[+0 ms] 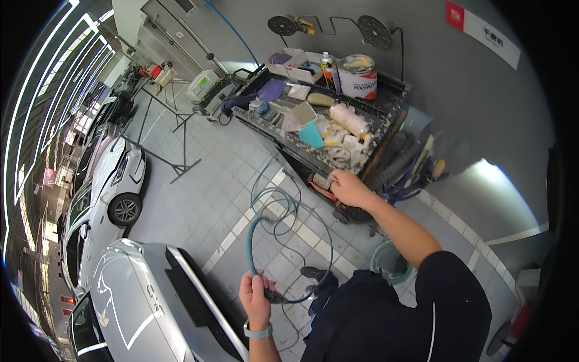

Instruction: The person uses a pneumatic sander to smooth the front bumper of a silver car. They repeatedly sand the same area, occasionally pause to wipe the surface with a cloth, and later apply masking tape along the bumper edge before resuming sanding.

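My left hand [256, 292] is closed around a teal air hose [250, 246] with a black fitting [273, 296] below the fingers. The hose loops forward and down to coils over the tiled floor. My right arm reaches forward to a black tool cart [255, 123], whose rim is worn and paint-spattered. There my right hand [350, 189] is curled on the cart's near edge, its fingertips partly hidden. Right beside its knuckles, a perforated sanding block [321, 181] lies on a lower shelf.
The cart's top tray holds a large putty can [358, 83], spray cans [329, 68], a pink-white roll [349, 120] and rags. Disc sanders [375, 32] hang on the wall. A silver car [135, 298] stands at left, a bucket [392, 262] at right. Metal stands [181, 167] are farther off.
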`<state>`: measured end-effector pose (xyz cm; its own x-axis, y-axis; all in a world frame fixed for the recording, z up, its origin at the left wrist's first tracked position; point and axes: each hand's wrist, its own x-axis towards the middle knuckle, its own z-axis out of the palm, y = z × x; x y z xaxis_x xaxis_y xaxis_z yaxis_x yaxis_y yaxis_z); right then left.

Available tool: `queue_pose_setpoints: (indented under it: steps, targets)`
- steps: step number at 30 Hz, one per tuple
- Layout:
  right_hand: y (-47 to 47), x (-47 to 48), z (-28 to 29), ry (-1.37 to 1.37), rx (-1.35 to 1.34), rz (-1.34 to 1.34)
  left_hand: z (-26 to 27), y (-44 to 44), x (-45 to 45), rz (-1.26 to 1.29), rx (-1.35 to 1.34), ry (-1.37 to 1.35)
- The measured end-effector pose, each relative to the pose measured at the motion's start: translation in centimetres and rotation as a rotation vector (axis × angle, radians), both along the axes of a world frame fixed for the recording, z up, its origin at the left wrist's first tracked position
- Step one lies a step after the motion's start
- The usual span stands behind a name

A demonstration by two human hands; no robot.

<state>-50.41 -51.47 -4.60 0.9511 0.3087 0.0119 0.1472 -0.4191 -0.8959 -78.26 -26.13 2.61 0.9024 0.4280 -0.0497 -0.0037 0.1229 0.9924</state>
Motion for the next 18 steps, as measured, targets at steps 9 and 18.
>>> queue_pose_setpoints:
  steps: [9, 18]
  targets:
    - [1.3, 4.3, -2.1, -0.106, -0.03, -0.581, 4.3, 17.0, 17.0, -0.219, 0.163, 0.046]
    - [4.5, 3.7, -3.5, -0.201, -0.215, -1.004, 11.9, 27.9, 49.9, -0.576, 0.926, -0.098]
